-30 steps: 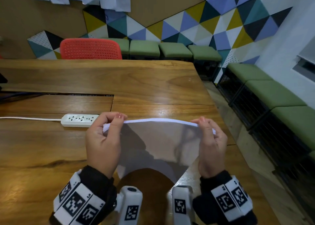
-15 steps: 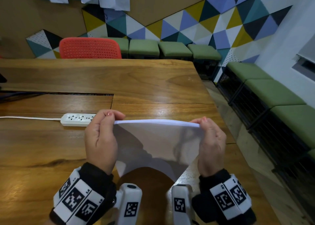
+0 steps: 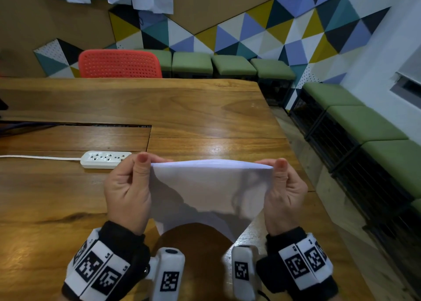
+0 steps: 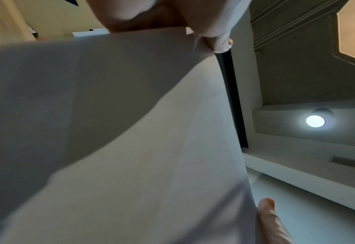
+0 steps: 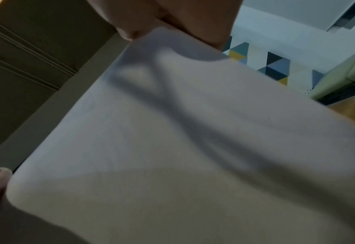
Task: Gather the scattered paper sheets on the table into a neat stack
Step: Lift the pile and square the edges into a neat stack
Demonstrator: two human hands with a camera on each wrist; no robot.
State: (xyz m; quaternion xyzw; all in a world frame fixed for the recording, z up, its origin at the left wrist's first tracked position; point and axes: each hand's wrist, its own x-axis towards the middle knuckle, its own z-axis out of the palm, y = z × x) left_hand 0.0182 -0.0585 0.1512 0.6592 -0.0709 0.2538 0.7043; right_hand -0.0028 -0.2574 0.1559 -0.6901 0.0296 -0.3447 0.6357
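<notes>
A bundle of white paper sheets [image 3: 209, 186] stands upright on edge above the wooden table [image 3: 182, 109], near its front. My left hand [image 3: 136, 171] pinches the bundle's top left corner, thumb toward me. My right hand [image 3: 280, 175] pinches the top right corner the same way. The lower edge curves and hangs toward me. In the left wrist view the paper sheets [image 4: 120, 132] fill most of the frame under the left hand [image 4: 204, 38]. In the right wrist view the paper sheets [image 5: 193, 140] hang below the right hand [image 5: 172, 19]. No loose sheets show on the table.
A white power strip [image 3: 104, 159] with its cord lies left of my left hand. A red chair [image 3: 119, 63] stands behind the table's far edge. Green benches [image 3: 364, 123] line the wall on the right. The table's right edge runs close by my right hand.
The sheets' top edges have drawn into a tighter, more even line, and both hands have shifted slightly along the corners. The bundle stays in the same place.
</notes>
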